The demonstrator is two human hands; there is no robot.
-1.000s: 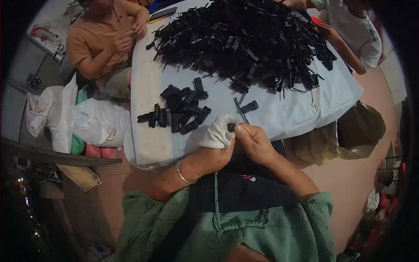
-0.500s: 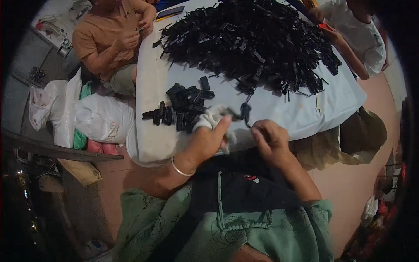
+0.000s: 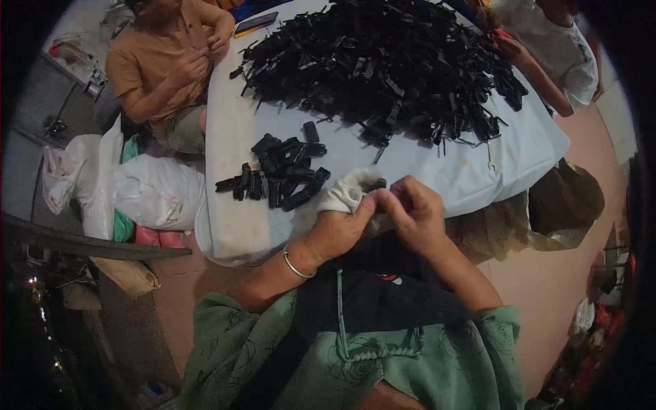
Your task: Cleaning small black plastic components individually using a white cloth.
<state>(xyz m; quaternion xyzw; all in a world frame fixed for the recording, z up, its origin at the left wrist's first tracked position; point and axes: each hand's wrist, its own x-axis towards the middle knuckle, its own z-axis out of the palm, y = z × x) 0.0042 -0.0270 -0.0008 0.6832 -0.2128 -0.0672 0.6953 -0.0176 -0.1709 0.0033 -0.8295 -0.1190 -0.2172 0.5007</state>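
My left hand [image 3: 335, 231], with a bracelet at its wrist, is closed at the table's near edge. White cloth [image 3: 345, 193] covers its fingers, and the dark end of a black plastic part [image 3: 374, 184] pokes out beside it. My right hand [image 3: 418, 215] meets the left thumb, its fingers curled and pinched together. What the right fingertips hold is hidden. Left of my hands lies a small heap of black plastic parts [image 3: 287, 164]. A far larger pile of similar black parts [image 3: 383, 68] covers the back of the table.
The white-covered table [image 3: 229, 225] spreads before me. A wrench [image 3: 492, 157] lies at its right, a phone-like flat object [image 3: 256, 22] at its far left. One person [image 3: 157, 68] sits at the left, another [image 3: 564, 61] at the right. White sacks [image 3: 157, 188] stand left; brown sacking [image 3: 564, 205] hangs right.
My hands have come together; before, they were apart with a black part between them. That part is now mostly hidden by the cloth and fingers. The view has shifted slightly.
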